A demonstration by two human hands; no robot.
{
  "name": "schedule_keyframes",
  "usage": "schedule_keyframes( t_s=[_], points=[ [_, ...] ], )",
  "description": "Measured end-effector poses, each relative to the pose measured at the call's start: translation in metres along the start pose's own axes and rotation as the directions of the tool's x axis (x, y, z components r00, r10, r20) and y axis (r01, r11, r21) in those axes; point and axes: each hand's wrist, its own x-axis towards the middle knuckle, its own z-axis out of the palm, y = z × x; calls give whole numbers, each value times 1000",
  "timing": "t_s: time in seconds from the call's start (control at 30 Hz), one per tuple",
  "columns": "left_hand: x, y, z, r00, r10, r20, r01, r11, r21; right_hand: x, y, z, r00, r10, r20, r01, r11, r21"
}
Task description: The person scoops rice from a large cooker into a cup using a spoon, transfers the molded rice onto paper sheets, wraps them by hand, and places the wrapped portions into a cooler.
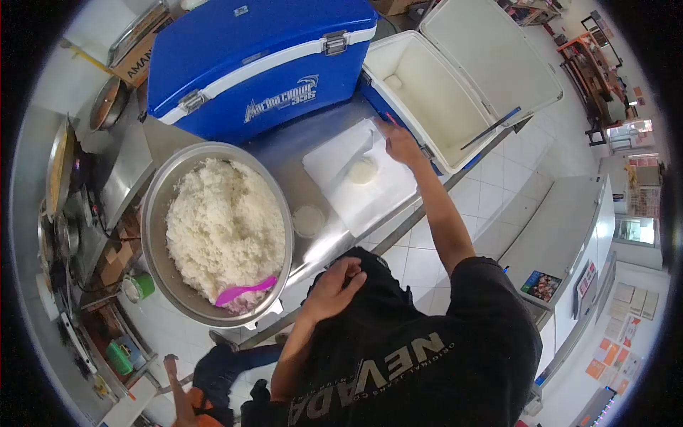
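Observation:
White wrapping paper (334, 192) lies on the metal table with a small round mound of rice (363, 171) on it. At the paper's far right corner, beside the open cooler, is my right hand (403, 144). Its fingers are closed together; whatever they hold is hidden, though a thin red thing shows by the fingertips. My left hand (337, 289) hangs in front of my body with its fingers apart and nothing in it. To its left stands a large metal basin (153, 235) heaped with cooked rice (224, 220). A purple rice paddle (245, 290) rests on that rice. A small round bowl (309, 220) sits between basin and paper.
A closed blue cooler (263, 78) stands at the back of the table. Right of it, an open cooler (434, 92) has its white lid (491, 53) swung outward. Pans (108, 103) are at the left. Another person (213, 377) is at the lower left.

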Motion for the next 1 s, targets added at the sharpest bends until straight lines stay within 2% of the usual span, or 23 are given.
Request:
schedule_keyframes(
  t_s=[0.03, 0.1, 0.13, 0.23, 0.3, 0.37, 0.4, 0.43, 0.47, 0.53, 0.6, 0.63, 0.7, 0.73, 0.83, 0.93, 1.0],
  points=[
    [9, -4, 2, 1000, -16, 13, 16, 1000, -19, 11, -11, -24, 965, -145, -216, 171, 980, 106],
    [35, -14, 9, 999, -45, 26, 47, 997, -67, 12, -15, -40, 999, -11, -31, 15, 991, 132],
    [52, -23, 17, 999, -33, 6, 33, 999, -14, 6, -17, -46, 996, 55, 72, -64, 989, 132],
    [111, -68, 38, 997, 19, -75, -6, 986, 169, -15, -7, -48, 904, 0, 427, 54, 992, -114],
    [151, -106, 49, 987, 86, -137, -39, 948, 317, -25, -10, -52, 804, -92, 587, 209, 968, -136],
    [190, -153, 54, 947, 145, -286, 3, 888, 459, -33, 9, -34, 807, -265, 528, 268, 961, 72],
    [204, -120, 35, 954, -159, -254, 264, 848, 460, -30, 14, -31, 800, -344, 492, 293, 939, 180],
    [219, -149, 38, 873, 126, -472, 148, 853, 501, -23, 22, -28, 737, -368, 567, 306, 930, 205],
    [229, -119, 13, 884, 5, -467, 217, 881, 420, -15, 20, -32, 667, -388, 636, 315, 920, 232],
    [252, -86, -12, 825, -43, -564, 362, 806, 468, -6, 24, -25, 501, -426, 753, 295, 902, 315],
    [285, -102, -32, 781, 76, -620, 282, 843, 458, -7, 34, -8, 455, -453, 766, 201, 891, 407],
    [294, -101, -40, 797, 31, -603, 298, 849, 437, -2, 37, -3, 442, -465, 767, 159, 882, 443],
    [307, -98, -56, 822, -53, -567, 329, 857, 397, 5, 38, 0, 602, -420, 679, 187, 901, 391],
    [310, -108, -60, 795, -63, -604, 293, 911, 291, 8, 39, 3, 661, -408, 629, 201, 905, 376],
    [311, -125, -56, 741, -34, -671, 221, 956, 195, 17, 32, 1, 459, -431, 777, 322, 896, 307],
    [312, -126, -48, 704, -34, -709, 140, 986, 92, 8, 42, 10, 525, -574, 628, 438, 815, 379],
    [310, -108, -46, 638, -33, -769, 188, 975, 114, 10, 45, 10, 697, -405, 591, 85, 866, 494]
  ],
)
